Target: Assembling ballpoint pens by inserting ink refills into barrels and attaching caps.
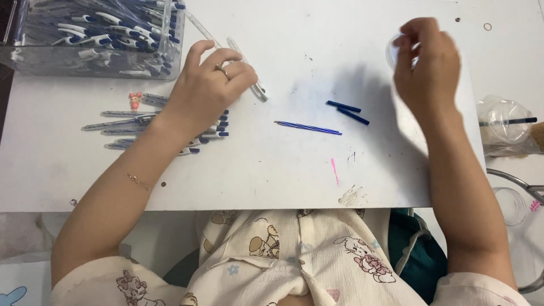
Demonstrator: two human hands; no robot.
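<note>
My left hand [207,85] rests on the white table [272,170] with its fingers closed on a clear pen barrel [249,71] that points away and to the left. Under its wrist lies a row of several finished blue-and-white pens [164,127]. My right hand [428,65] is raised at the far right, its fingertips pinching a small clear round piece [392,52]. Between the hands lie a thin blue refill [309,127] and two short dark blue pen parts [347,111].
A clear plastic bin [96,34] full of blue-and-white pens stands at the far left corner. A small pink figurine [135,100] sits by the pen row. Clear plastic cups [504,124] stand off the table's right edge. A pink mark [334,171] stains the tabletop.
</note>
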